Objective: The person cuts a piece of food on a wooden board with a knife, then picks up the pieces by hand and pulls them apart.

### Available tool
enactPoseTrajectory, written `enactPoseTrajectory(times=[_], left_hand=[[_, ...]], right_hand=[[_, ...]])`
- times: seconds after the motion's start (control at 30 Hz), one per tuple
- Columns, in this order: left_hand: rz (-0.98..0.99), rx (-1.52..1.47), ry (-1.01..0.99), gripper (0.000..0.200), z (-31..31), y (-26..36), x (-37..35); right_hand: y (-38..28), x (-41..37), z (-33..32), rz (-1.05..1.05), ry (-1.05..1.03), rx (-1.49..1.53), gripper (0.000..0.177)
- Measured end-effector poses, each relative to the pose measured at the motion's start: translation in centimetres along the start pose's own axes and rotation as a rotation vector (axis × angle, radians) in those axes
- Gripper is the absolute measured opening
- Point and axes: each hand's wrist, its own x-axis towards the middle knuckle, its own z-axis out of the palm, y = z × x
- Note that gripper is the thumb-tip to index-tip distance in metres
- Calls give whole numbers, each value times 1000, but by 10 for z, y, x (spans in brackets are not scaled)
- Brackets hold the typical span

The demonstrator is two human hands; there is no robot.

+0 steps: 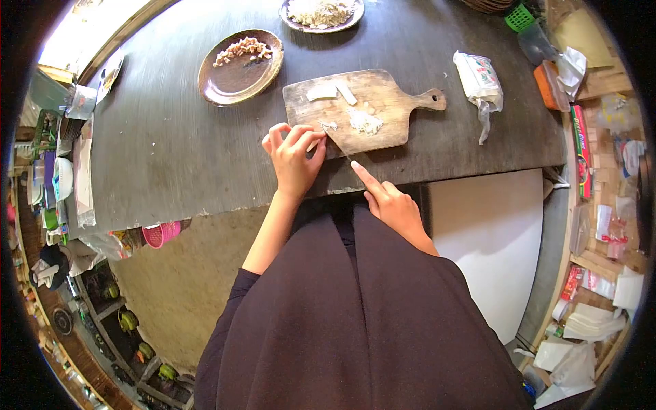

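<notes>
A wooden cutting board (389, 96) with a handle lies on the dark table. My right hand (395, 210) grips a knife (337, 145), index finger stretched along it; its handle is hidden in my palm. The thin blade points up and left over the board's near edge. My left hand (295, 158) is at the board's near left corner, thumb and fingertips pinched together by the blade's tip. What they hold is too small to make out. On the board lie two white food blocks (322, 92), a pile of chopped white bits (365, 122) and a smaller heap (329, 126).
A brown plate (220, 82) with chopped brownish pieces (243, 50) stands beyond the board to the left. Another plate (321, 29) of pale shreds is at the back. A plastic bag (480, 82) lies right of the board. Shelves with packets line the right side.
</notes>
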Motion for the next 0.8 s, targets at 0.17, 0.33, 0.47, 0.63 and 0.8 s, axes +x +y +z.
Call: enactPoseTrajectory(times=[0.17, 0.33, 0.47, 0.63, 0.8], left_hand=[[0, 3, -4, 12, -2, 2, 1], [6, -3, 3, 11, -1, 0, 1], [9, -8, 7, 12, -1, 0, 0], [9, -21, 9, 15, -1, -1, 0], [4, -12, 7, 16, -1, -1, 0]], right_hand=[[3, 1, 1, -1, 6, 14, 69], [5, 1, -2, -3, 15, 45, 68], [4, -2, 0, -19, -12, 56, 68], [2, -1, 3, -24, -4, 45, 70], [1, -1, 4, -28, 1, 18, 70]])
